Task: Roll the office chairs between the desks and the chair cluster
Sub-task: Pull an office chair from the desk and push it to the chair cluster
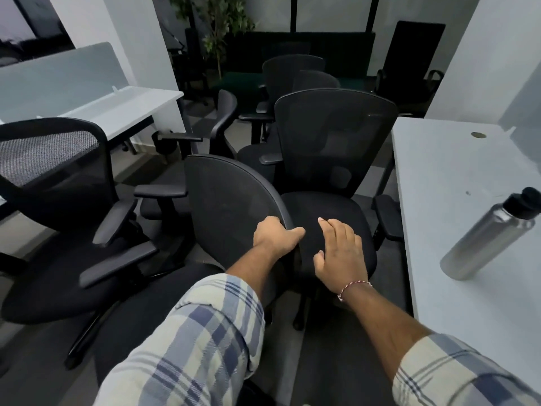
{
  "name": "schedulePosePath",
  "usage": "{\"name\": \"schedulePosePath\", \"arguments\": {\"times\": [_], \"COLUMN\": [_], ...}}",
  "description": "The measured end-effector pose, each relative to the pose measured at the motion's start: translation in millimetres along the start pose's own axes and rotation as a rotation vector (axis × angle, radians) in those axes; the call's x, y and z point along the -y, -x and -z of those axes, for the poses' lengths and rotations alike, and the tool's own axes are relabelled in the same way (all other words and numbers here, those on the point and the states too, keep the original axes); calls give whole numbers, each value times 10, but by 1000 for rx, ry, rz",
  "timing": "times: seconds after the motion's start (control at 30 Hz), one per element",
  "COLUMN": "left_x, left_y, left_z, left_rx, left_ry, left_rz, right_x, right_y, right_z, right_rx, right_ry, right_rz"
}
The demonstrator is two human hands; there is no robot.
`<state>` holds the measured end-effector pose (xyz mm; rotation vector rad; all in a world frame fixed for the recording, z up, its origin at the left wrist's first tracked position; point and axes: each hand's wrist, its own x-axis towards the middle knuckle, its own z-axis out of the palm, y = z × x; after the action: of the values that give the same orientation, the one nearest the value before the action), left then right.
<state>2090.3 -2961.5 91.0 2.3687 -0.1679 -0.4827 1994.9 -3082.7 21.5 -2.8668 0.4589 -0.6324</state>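
Plaid sleeves (199, 341) at the bottom edge, pushed up, both forearms bare and reaching forward.

Left hand (275, 237): fingers and thumb wrapped round the right rim of the nearest chair (228, 206) backrest, wrist straight. Firm clamp on the frame.

Right hand (339, 256): fingers straight, slightly spread, palm down over the seat of the second chair (336, 136). Contact with the cushion: can't tell. Red-and-white cord bracelet (354, 288) on that wrist.

Hands are apart but just beside each other, with the backrest rim between them.

Nearest chair: black mesh back, turned side-on in the aisle between the two desks, rim right up against the second chair's seat.

Second chair: backrest upright, seat facing the camera, its arm on the desk side just beside the left edge of the right desk (456, 177).

Steel bottle (489, 235) with a black cap sits on that desk, back from the left edge.

Left chair (58, 159): mesh back, armrests just beside the nearest chair, in front of the left desk (126, 109). Frosted divider (55, 80) runs along that desk's far edge.

Far chairs (292, 71): packed close behind the second chair, armrests overlapping.

Plant (219, 30) is at the back wall, dim.
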Motion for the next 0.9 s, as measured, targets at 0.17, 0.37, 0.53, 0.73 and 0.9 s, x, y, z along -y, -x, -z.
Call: {"name": "schedulePosePath", "arguments": {"times": [0.17, 0.37, 0.53, 0.73, 0.9], "left_x": [357, 944, 1190, 1186, 1343], "left_y": [717, 1368, 1775, 2047, 2240], "left_z": [-12, 232, 608, 724, 621], "left_rx": [106, 377, 628, 594, 390], "left_ry": [-109, -143, -293, -695, -648], "left_rz": [-175, -230, -166, -99, -151], "right_x": [154, 590, 861, 1175, 1604], "right_y": [308, 719, 1050, 1193, 1197], "right_z": [265, 616, 791, 958, 1081], "right_rx": [72, 151, 255, 275, 418], "right_ry": [79, 125, 270, 400, 446], "right_rz": [8, 151, 383, 781, 1060]}}
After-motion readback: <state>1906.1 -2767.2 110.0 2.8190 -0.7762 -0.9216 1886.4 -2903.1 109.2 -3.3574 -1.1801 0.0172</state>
